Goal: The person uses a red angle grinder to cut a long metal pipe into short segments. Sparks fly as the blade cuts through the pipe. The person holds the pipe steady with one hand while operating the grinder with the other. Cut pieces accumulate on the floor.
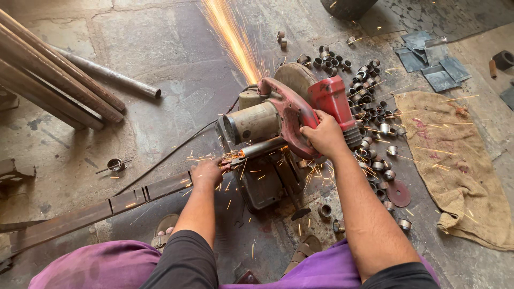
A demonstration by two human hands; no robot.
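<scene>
- A stained concrete floor point(160, 48) carries long pipes point(53, 80) at ten o'clock and burlap sacking point(455, 155) at three o'clock.
- The right hand point(324, 136) is clenched around the handle of a red chop saw point(292, 115) at centre.
- The left hand point(206, 172) grips a pipe point(262, 147) beneath the blade; sparks point(233, 37) fly toward twelve o'clock.
- Cut metal rings point(369, 101) lie scattered at two o'clock.

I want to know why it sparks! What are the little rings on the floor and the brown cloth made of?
The little rings look like cut steel pipe: grey, shiny at the edges, hollow. The brown cloth looks like coarse woven sacking, probably jute, frayed and stained. The pipe under the red saw looks like metal too.
</scene>
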